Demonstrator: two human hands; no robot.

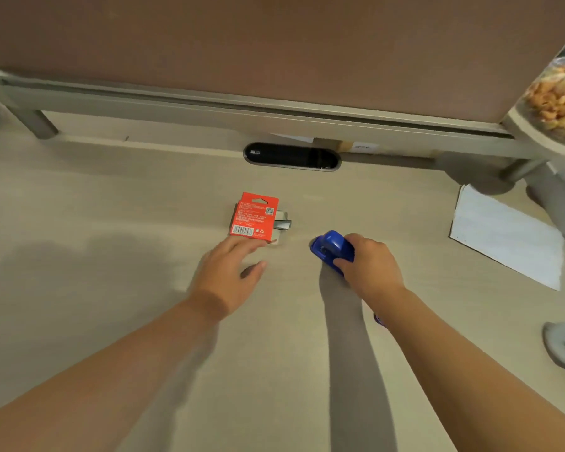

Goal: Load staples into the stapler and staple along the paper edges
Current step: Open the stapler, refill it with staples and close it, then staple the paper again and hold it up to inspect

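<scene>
Pale wood tabletop point(111, 197) carries the blue stapler point(331, 251) near its middle, long axis running back-left to front-right, the right hand point(371, 265) in a closed grip around its rear. Just left lies the red staple box point(254, 218), loose staples point(282, 224) beside it; the left hand point(230, 272), fingers spread, hovers nearest it. White paper point(506, 239) sits well apart, right.
</scene>
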